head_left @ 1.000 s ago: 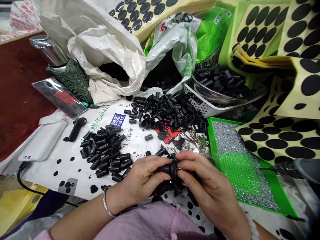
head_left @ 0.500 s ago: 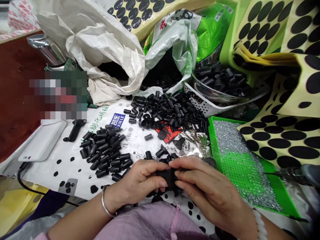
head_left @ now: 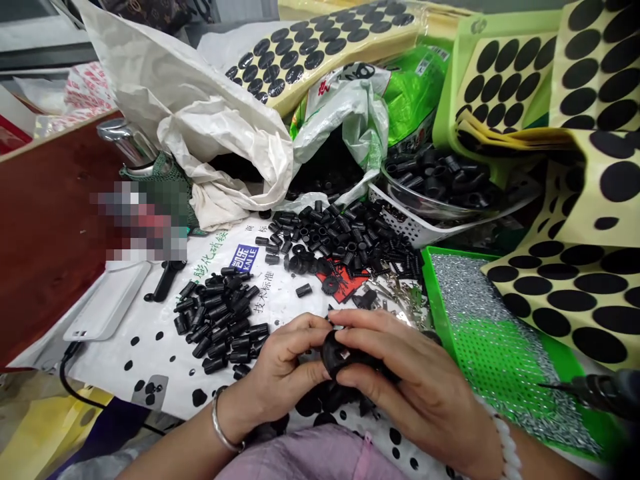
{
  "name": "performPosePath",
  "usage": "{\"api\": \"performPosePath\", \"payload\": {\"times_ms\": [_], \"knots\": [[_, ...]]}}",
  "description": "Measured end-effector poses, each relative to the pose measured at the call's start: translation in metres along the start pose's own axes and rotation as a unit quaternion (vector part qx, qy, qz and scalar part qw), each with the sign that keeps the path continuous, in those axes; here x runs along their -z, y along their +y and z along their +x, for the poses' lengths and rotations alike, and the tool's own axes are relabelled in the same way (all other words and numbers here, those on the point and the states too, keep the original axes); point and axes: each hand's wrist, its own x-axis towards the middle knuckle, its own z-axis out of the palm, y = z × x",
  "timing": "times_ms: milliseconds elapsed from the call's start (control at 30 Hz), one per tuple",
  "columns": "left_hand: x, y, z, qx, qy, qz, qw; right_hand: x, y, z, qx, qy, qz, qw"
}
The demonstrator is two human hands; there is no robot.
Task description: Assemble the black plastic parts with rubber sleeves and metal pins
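Note:
Both hands meet low in the middle around one small black plastic part (head_left: 334,355) with a round face. My left hand (head_left: 283,370) pinches it from the left, and a silver bangle sits on that wrist. From the right, my right hand (head_left: 405,377) closes its fingers over the part's top and side. Just left of the hands lies a pile of black plastic caps (head_left: 220,319). A larger heap of black tubes (head_left: 340,237) is spread beyond the hands.
A green tray (head_left: 430,293) of small silver screws lies to the right, a white basket (head_left: 400,217) with a bowl of black parts behind it. Yellow sheets of black round stickers (head_left: 555,287) crowd the right side, white sacks (head_left: 200,113) the back. A power screwdriver (head_left: 595,390) is at lower right.
The view has tilted up and shifted slightly. The black part has turned in my fingers, its round face now showing; both hands stay closed on it.

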Motion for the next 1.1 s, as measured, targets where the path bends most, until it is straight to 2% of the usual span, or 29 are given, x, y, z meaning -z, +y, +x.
{"api": "performPosePath", "payload": {"times_ms": [100,233,333,467,600,800,967,1100], "knots": [[0.001,0.003,-0.002,0.007,0.016,0.015,1.0,0.003,0.003,-0.009,-0.036,0.012,-0.008,0.999],[0.002,0.006,-0.003,-0.037,0.044,0.04,0.998,-0.001,0.007,-0.019,-0.088,0.01,0.017,0.996],[0.0,0.009,-0.002,-0.066,0.046,0.051,0.995,-0.011,0.005,-0.019,-0.1,-0.025,0.088,0.991],[-0.003,0.012,-0.003,-0.069,0.04,0.034,0.996,-0.021,-0.002,-0.015,-0.118,-0.009,0.208,0.971],[-0.001,0.014,-0.006,-0.053,0.016,0.025,0.998,-0.025,-0.004,-0.016,-0.158,0.004,0.26,0.952],[0.009,0.019,-0.009,-0.062,-0.015,-0.006,0.998,-0.029,-0.004,-0.024,-0.22,-0.005,0.271,0.937],[0.008,0.026,-0.002,-0.1,-0.009,0.065,0.993,-0.032,-0.005,-0.028,-0.2,0.027,0.255,0.946],[0.003,0.031,0.001,-0.114,0.022,0.077,0.99,-0.034,-0.005,-0.033,-0.198,0.037,0.259,0.944]]}}
